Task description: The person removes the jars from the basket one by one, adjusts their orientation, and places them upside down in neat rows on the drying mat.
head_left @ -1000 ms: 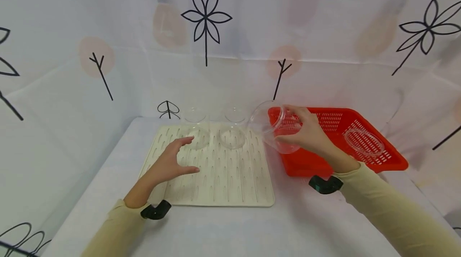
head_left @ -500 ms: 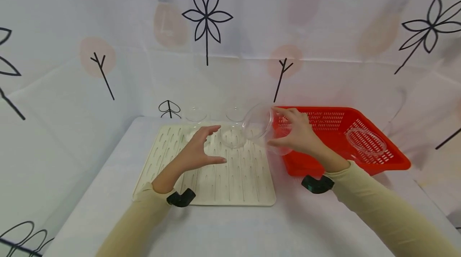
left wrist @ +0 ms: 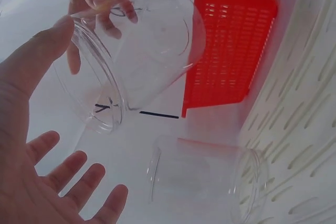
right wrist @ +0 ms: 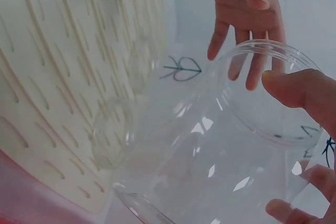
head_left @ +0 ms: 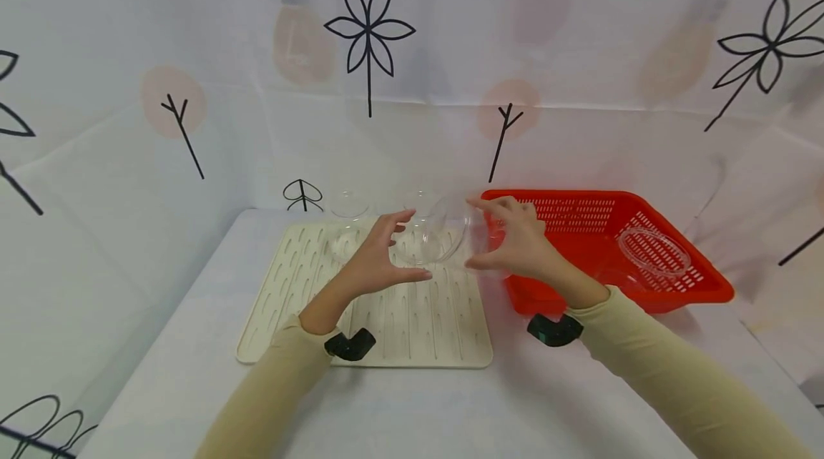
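Both hands have drawn together above the cream drying mat (head_left: 386, 323). At nine o'clock, the left hand (head_left: 380, 259) — fingers spread, released — nears a clear jar (head_left: 450, 234), tipped sideways. At three o'clock, the right hand (head_left: 515, 244) grasps it — red basket (head_left: 644, 287) beyond.

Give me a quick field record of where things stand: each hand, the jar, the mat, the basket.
right hand: grips clear plastic jar, tilted on its side above the mat's right edge
left hand: fingers spread, beside the jar's mouth, no grip
drying mat: cream, two clear jars at its far end
basket: red, holds a clear lid
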